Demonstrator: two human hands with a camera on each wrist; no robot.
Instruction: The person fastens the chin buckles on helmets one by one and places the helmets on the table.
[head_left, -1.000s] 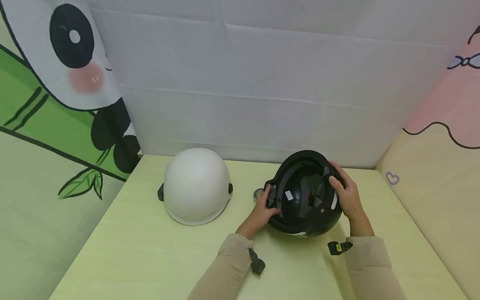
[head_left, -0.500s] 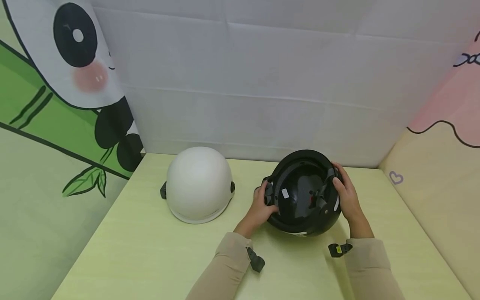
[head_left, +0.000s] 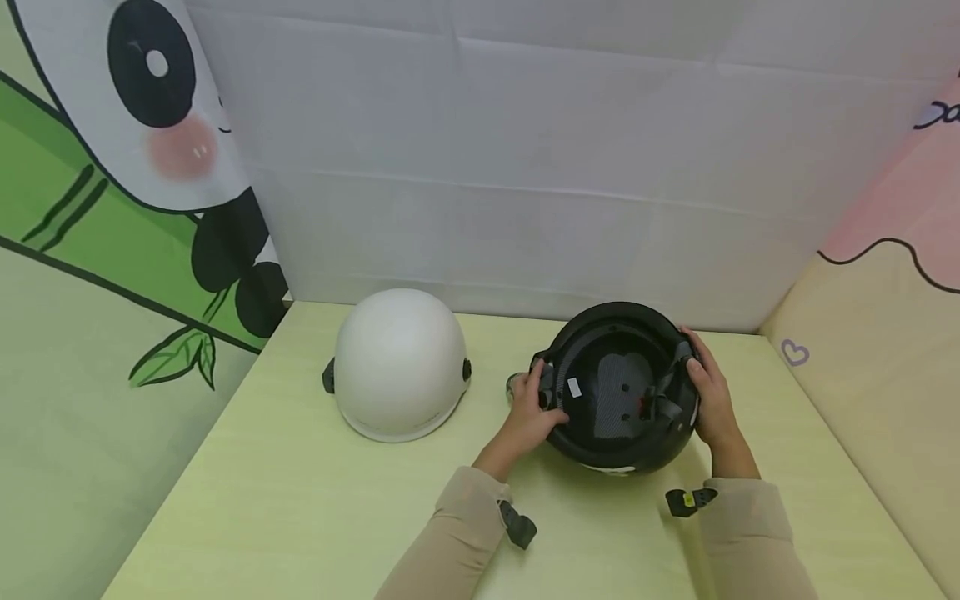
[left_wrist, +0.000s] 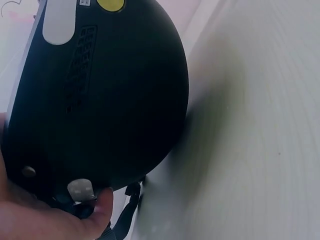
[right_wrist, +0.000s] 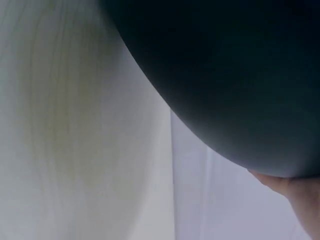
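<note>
A black helmet point(head_left: 622, 392) is turned with its hollow inside facing up, toward the head camera. My left hand point(head_left: 527, 421) grips its left rim, thumb over the edge and fingers around the outside. On the opposite side my right hand point(head_left: 712, 398) holds the rim by the dark strap. In the left wrist view the shell of the helmet point(left_wrist: 115, 100) appears from outside, with a gap between much of it and the table. A white helmet point(head_left: 400, 365) rests crown up on the table to the left, touched by neither hand.
The pale yellow-green table point(head_left: 300, 508) ends at a white cloth backdrop point(head_left: 487, 167) close behind both helmets. Painted side panels flank it, green on the left and pink and cream on the right. Small black cameras point(head_left: 517, 525) sit on both wrists.
The black helmet has turned so its inside faces more upward, and it has shifted slightly right with both hands still on it. The white helmet stays on the table.
</note>
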